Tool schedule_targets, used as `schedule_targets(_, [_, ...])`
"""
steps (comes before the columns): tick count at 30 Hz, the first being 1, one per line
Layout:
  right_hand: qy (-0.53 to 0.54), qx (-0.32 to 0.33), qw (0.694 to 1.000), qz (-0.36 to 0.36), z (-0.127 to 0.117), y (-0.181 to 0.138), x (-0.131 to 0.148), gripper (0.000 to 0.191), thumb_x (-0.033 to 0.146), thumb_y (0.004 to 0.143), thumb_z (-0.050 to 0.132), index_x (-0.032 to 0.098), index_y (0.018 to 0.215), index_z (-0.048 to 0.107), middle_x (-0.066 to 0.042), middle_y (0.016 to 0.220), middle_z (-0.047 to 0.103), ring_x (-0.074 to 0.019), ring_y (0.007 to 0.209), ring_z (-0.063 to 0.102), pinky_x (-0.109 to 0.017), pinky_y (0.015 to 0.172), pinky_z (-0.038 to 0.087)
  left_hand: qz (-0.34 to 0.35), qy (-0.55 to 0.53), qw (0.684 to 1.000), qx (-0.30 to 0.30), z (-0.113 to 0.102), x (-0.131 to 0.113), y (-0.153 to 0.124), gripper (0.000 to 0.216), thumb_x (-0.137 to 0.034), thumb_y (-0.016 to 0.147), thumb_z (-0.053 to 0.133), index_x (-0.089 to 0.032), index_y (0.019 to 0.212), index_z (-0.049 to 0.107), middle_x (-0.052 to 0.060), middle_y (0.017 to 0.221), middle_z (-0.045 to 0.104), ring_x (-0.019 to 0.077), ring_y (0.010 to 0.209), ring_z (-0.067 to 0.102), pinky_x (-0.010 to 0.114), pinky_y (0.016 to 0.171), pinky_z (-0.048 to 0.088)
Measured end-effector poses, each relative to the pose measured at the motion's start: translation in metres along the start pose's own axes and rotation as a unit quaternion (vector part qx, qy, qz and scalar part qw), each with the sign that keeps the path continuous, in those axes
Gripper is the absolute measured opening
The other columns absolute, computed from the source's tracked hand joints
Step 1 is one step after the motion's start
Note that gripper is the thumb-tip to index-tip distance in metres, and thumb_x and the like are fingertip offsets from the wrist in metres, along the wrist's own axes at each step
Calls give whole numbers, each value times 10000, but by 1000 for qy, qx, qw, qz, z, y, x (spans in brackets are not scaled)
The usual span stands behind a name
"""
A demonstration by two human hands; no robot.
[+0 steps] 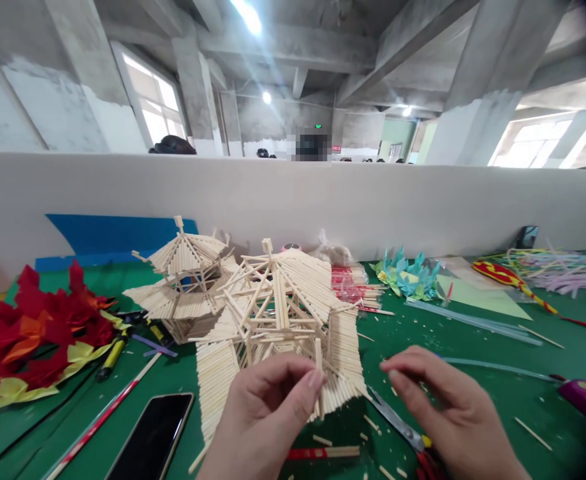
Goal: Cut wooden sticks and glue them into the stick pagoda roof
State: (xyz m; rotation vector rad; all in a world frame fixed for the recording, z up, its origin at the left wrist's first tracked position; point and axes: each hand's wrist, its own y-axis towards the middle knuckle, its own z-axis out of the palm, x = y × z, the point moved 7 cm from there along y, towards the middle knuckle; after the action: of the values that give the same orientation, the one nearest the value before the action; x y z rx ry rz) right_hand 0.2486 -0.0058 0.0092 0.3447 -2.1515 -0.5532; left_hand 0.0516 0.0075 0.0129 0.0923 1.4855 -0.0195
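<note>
Left hand [273,413] pinches a stick [318,353], near upright, between thumb and forefinger; judged risk: knuckles catching the lattice and loosening sticks, being so close. Right hand [445,410]: fingertips curl close, nothing visible between, contact unclear; scissors [397,420] just beside. Model [280,303] stands just beyond left hand, touching or not I cannot tell; other model [187,280] behind, leftward.

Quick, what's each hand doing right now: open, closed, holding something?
Left hand: closed, pinching a thin wooden stick.
Right hand: fingers curled, nothing visibly held; whether fully closed can't be told.
</note>
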Motion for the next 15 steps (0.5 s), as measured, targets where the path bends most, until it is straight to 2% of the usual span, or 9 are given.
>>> schedule_targets(2, [71, 43, 996, -38, 24, 7, 36, 104, 231, 775, 540, 204, 716, 622, 10, 602, 597, -116, 531, 548, -198, 501, 431, 22, 5, 1000, -11, 3, -7, 2, 115, -245, 666, 645, -183, 570, 644, -30, 525, 522, 80, 496, 422, 177, 468, 368])
schedule_targets(4, [139, 49, 989, -19, 41, 13, 49, 133, 252, 774, 544, 197, 674, 612, 16, 575, 566, -108, 514, 509, -205, 487, 400, 45, -4, 999, -23, 4, -13, 3, 91, -230, 666, 642, -191, 585, 653, -20, 567, 564, 100, 558, 479, 192, 528, 411])
schedule_targets(9, [297, 31, 952, 71, 69, 18, 44, 194, 332, 759, 555, 194, 627, 593, 36, 528, 485, -95, 488, 401, -214, 460, 319, 71, -68, 993, -66, -4, -18, 3, 39, -211, 642, 671, -199, 604, 671, -24, 572, 594, 104, 567, 521, 198, 553, 452])
schedule_targets(15, [374, -7, 921, 113, 83, 18, 45, 166, 326, 712, 615, 192, 616, 601, 51, 508, 460, -81, 470, 358, -211, 452, 281, 48, -123, 988, -83, -10, -9, 8, 52, -246, 629, 706, -199, 622, 684, -29, 581, 632, 85, 568, 559, 161, 551, 469])
